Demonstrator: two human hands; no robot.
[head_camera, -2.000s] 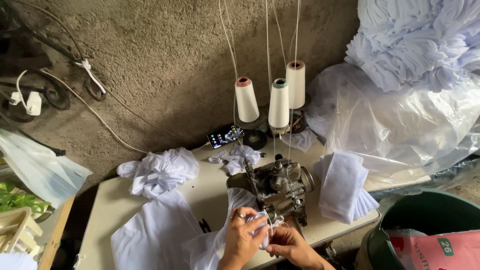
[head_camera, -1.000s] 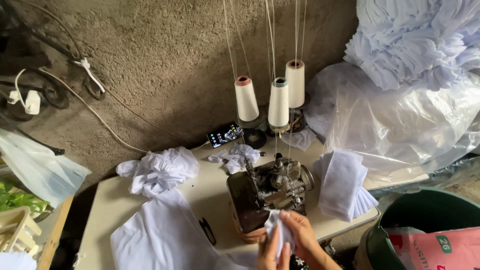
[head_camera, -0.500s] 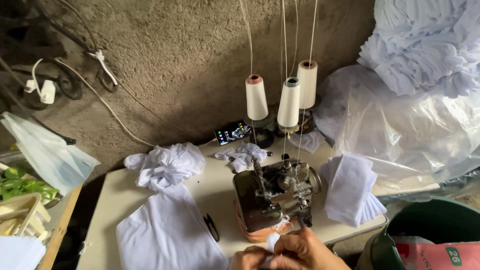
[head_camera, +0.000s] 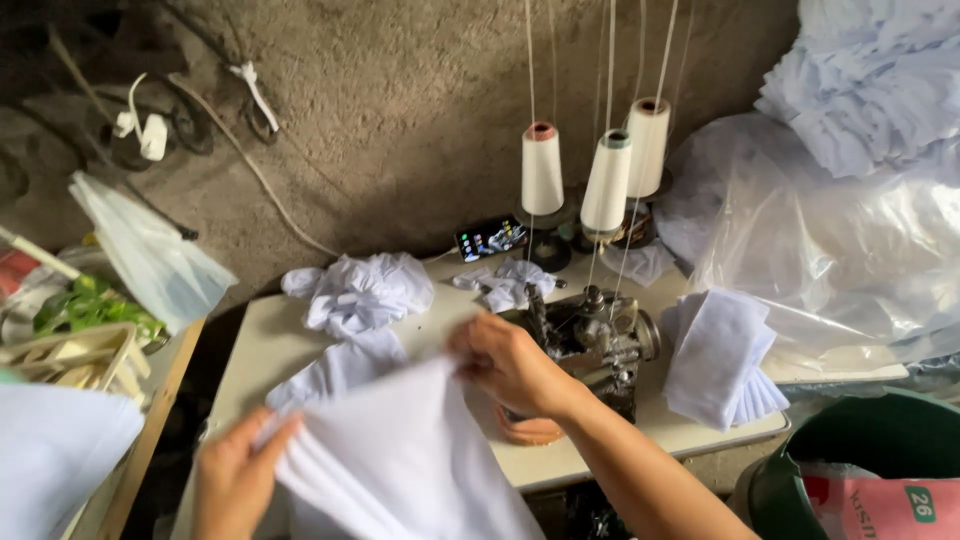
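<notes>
1. Both hands have risen from the machine's front edge, lifting a wide white woven cloth panel (head_camera: 400, 470) above the pale worktable (head_camera: 255, 345).
2. Held at two corners, the cloth hangs spread and smooth, apparently so it can be opened out; blurred folds fan downward.
3. Left hand (head_camera: 232, 478) grips the lower corner, fingers closed.
4. Right hand (head_camera: 510, 362) pinches the top corner, beside the dark metal sewing machine (head_camera: 590, 335).

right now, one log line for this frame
left hand grips white cloth edge | right hand pinches its top | sewing machine behind
</notes>
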